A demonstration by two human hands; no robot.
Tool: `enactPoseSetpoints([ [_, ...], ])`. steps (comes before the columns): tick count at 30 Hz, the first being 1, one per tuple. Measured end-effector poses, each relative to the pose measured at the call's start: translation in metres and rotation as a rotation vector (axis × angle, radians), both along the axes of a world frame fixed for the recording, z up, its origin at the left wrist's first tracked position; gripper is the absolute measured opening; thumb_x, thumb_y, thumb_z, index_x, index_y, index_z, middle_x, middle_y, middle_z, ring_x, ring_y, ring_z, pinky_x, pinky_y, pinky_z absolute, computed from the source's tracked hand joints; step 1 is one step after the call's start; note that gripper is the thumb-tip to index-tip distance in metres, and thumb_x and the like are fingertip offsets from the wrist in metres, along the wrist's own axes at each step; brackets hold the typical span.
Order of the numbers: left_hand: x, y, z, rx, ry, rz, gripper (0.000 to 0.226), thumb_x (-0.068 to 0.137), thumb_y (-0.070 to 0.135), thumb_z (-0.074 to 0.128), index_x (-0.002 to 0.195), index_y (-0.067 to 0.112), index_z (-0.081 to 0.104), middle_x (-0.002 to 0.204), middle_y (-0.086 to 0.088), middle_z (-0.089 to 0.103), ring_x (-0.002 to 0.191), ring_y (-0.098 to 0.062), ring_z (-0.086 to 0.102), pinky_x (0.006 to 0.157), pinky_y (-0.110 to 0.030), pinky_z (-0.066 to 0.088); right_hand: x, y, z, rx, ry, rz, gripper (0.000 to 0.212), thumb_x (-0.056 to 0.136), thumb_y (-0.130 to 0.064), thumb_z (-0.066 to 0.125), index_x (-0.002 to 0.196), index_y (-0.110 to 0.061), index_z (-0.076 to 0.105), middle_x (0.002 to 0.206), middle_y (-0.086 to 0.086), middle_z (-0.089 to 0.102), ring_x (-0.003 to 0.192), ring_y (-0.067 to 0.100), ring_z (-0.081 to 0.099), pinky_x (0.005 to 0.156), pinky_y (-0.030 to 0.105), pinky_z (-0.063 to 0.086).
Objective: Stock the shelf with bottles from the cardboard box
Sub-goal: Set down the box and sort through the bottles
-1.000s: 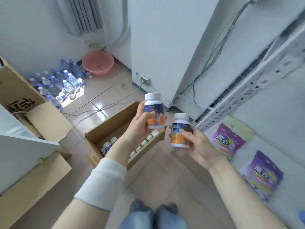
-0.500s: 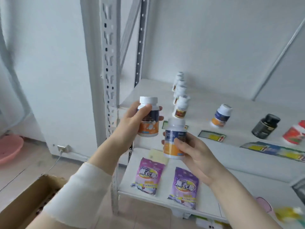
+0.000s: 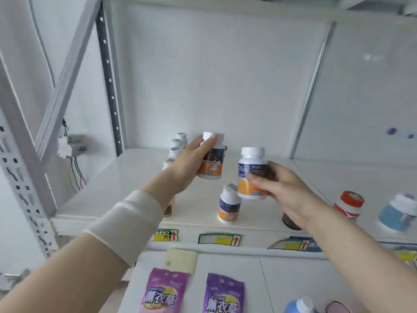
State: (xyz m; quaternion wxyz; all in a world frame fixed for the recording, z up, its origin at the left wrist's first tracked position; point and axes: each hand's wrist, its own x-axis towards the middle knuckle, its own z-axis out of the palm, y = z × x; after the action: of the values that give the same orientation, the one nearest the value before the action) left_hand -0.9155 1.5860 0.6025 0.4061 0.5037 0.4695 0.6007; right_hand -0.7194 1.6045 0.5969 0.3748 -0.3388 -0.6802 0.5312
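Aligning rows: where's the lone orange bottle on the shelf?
Head view, centre: the standing bottle is at the shelf front, below the held bottle in the right hand, left of the red-capped jar.

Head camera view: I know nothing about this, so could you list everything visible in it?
white metal shelf: one, white, spans the view.
left navy-and-orange plastic bottle: one, white cap, held above the shelf.
right navy-and-orange plastic bottle: one, white cap, held beside it.
standing navy-and-orange plastic bottle: one, white cap, on the shelf below them.
row of white-capped bottles: about four, partly hidden, shelf back left.
red-capped bottle: one, shelf right.
pale blue bottle: one, white cap, far right.
purple lavender sachets: two, lower shelf.
green and yellow price labels: several, shelf's front edge.
left hand: one, grips the left bottle.
right hand: one, grips the right bottle.
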Motion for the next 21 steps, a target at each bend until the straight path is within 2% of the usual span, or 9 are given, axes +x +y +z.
enactPoseSetpoints([
  [3, -0.015, 0.066, 0.004, -0.021, 0.08, -0.034, 0.02, 0.098, 0.034, 0.043, 0.106, 0.02, 0.055, 0.102, 0.0, 0.068, 0.087, -0.012, 0.064, 0.08, -0.027, 0.05, -0.008, 0.054, 0.008, 0.063, -0.1, -0.042, 0.029, 0.079, -0.013, 0.069, 0.107, -0.017, 0.061, 0.108, 0.004, 0.067, 0.1, 0.016, 0.061, 0.093, 0.028, 0.044],
  [5, -0.027, 0.114, 0.005, -0.043, 0.136, -0.04, 0.025, 0.097, 0.035, 0.045, 0.112, 0.016, 0.052, 0.113, -0.007, 0.064, 0.095, -0.019, 0.061, 0.084, -0.031, 0.049, -0.019, 0.092, 0.009, 0.089, -0.171, -0.053, 0.036, 0.077, -0.012, 0.072, 0.111, -0.016, 0.058, 0.108, 0.002, 0.066, 0.099, 0.014, 0.061, 0.087, 0.023, 0.045],
  [9, -0.046, 0.193, 0.003, -0.114, 0.252, -0.078, 0.03, 0.094, 0.035, 0.052, 0.116, 0.014, 0.053, 0.116, -0.01, 0.06, 0.098, -0.02, 0.06, 0.091, -0.034, 0.048, -0.042, 0.161, 0.003, 0.028, -0.274, -0.08, 0.05, 0.073, -0.011, 0.076, 0.118, -0.015, 0.053, 0.11, 0.001, 0.063, 0.1, 0.014, 0.06, 0.087, 0.026, 0.047],
  [13, -0.056, 0.255, -0.014, -0.193, 0.424, -0.109, 0.029, 0.091, 0.026, 0.06, 0.117, 0.014, 0.055, 0.105, -0.004, 0.059, 0.094, -0.016, 0.059, 0.083, -0.026, 0.05, -0.066, 0.21, -0.021, 0.001, -0.403, -0.086, 0.049, 0.07, -0.008, 0.077, 0.111, -0.018, 0.052, 0.104, -0.004, 0.061, 0.086, 0.008, 0.059, 0.07, 0.02, 0.047],
  [18, -0.063, 0.299, -0.036, -0.312, 0.548, -0.129, 0.037, 0.086, 0.023, 0.067, 0.121, 0.015, 0.058, 0.106, -0.001, 0.06, 0.096, -0.018, 0.06, 0.094, -0.034, 0.052, -0.091, 0.25, -0.046, 0.012, -0.492, -0.081, 0.054, 0.066, -0.012, 0.08, 0.112, -0.015, 0.051, 0.114, -0.002, 0.061, 0.103, 0.019, 0.06, 0.082, 0.029, 0.048],
  [21, -0.067, 0.31, -0.041, -0.33, 0.541, -0.126, 0.036, 0.086, 0.019, 0.067, 0.121, 0.013, 0.058, 0.093, 0.004, 0.059, 0.095, -0.019, 0.06, 0.096, -0.036, 0.052, -0.101, 0.262, -0.052, 0.009, -0.506, -0.077, 0.055, 0.067, -0.011, 0.08, 0.113, -0.017, 0.05, 0.111, -0.002, 0.06, 0.102, 0.018, 0.058, 0.081, 0.028, 0.047],
])
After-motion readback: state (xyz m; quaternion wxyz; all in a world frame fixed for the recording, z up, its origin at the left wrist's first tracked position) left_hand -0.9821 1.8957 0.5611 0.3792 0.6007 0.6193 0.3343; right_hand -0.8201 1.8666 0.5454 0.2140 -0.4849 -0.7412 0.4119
